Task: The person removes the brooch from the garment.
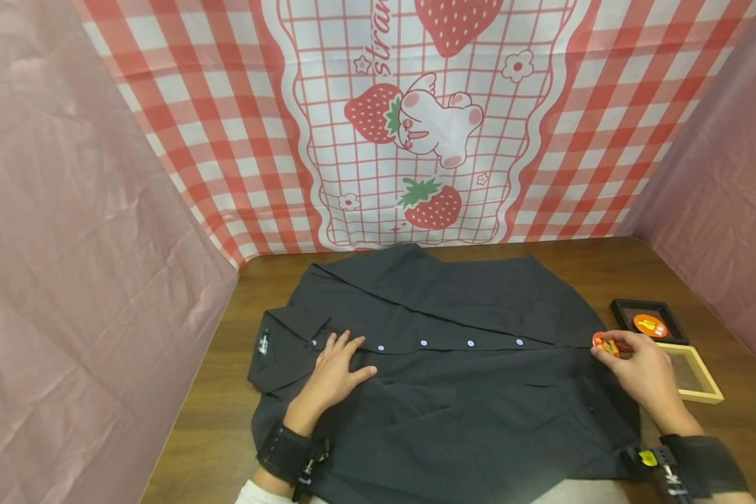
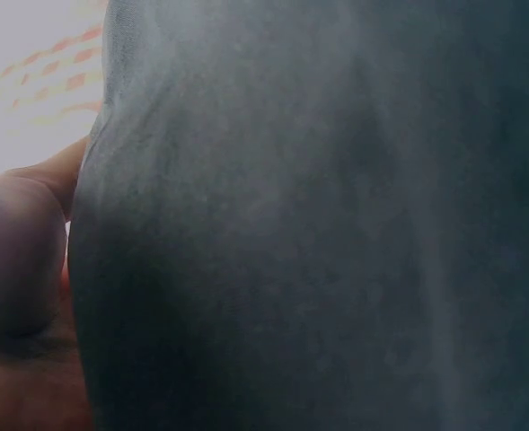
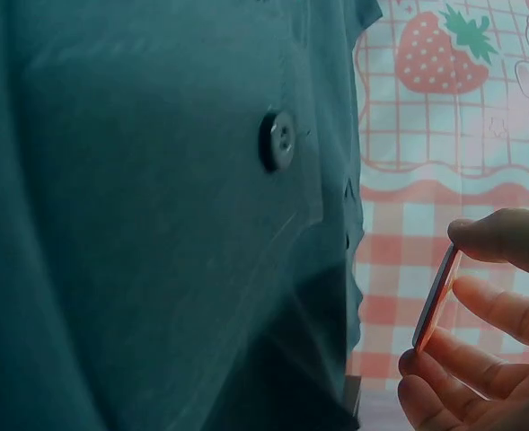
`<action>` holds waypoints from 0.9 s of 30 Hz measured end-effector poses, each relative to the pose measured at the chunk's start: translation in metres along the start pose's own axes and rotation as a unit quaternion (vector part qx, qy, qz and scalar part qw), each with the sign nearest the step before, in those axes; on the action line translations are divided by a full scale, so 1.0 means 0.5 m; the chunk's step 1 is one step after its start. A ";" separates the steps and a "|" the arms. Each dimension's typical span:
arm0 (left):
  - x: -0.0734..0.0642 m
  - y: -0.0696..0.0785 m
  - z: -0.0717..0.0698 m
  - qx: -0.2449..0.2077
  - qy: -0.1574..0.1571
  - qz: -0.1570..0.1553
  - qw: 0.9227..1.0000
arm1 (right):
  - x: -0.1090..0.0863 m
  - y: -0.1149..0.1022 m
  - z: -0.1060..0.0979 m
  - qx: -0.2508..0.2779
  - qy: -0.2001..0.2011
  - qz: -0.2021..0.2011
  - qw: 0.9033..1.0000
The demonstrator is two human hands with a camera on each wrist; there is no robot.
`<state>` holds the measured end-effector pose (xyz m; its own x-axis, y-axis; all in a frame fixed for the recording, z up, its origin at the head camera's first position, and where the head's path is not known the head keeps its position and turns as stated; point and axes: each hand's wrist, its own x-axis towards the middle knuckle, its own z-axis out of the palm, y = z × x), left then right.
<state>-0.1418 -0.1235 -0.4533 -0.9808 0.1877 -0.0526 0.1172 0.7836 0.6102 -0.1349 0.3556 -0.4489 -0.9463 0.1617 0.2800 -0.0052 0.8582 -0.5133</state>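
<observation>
A dark grey button-up shirt [image 1: 460, 301] lies spread flat on the table, its collar [image 1: 290, 350] at the left and a row of several pale buttons across its middle. My left hand [image 1: 337, 371] rests on the shirt beside the collar with fingers spread. At the hem end, my right hand [image 1: 645, 374] pinches a thin round red-and-yellow disc [image 1: 600, 343] between thumb and fingertips. The right wrist view shows this disc [image 3: 436, 301] nearly edge-on, with a dark button [image 3: 282, 142] on the cloth nearby. Grey cloth [image 2: 273, 224] fills most of the left wrist view.
Right of the shirt lies a black square frame [image 1: 652, 304] holding an orange round disc [image 1: 649, 325]. A pale wooden frame [image 1: 708, 373] lies in front of it, partly behind my right hand. A red-checked strawberry cloth [image 1: 214, 140] hangs at the back, with pink cloth on both sides.
</observation>
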 end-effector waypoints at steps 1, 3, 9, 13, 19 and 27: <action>0.000 0.000 0.000 0.000 0.000 0.000 1.000 | -0.001 0.003 0.000 -0.001 0.001 -0.002 1.000; -0.001 0.000 -0.001 0.001 0.001 0.000 1.000 | -0.001 0.008 -0.001 -0.002 0.003 -0.004 1.000; -0.002 0.000 -0.003 0.018 0.007 -0.002 1.000 | 0.002 0.019 -0.006 -0.005 -0.002 -0.002 1.000; -0.002 -0.001 -0.005 0.019 0.008 -0.002 1.000 | 0.011 0.024 -0.018 0.005 -0.027 0.018 0.999; -0.001 -0.004 -0.005 0.014 0.010 0.000 1.000 | 0.019 0.040 -0.041 0.009 -0.043 0.042 0.998; -0.003 -0.004 -0.006 0.011 0.010 -0.003 1.000 | 0.014 0.074 -0.052 -0.008 -0.039 0.069 0.997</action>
<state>-0.1413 -0.1268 -0.4521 -0.9845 0.1709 -0.0402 0.1141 0.7971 0.5930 -0.1336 0.4010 -0.4449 -0.9601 0.2407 0.1427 0.1314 0.8380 -0.5296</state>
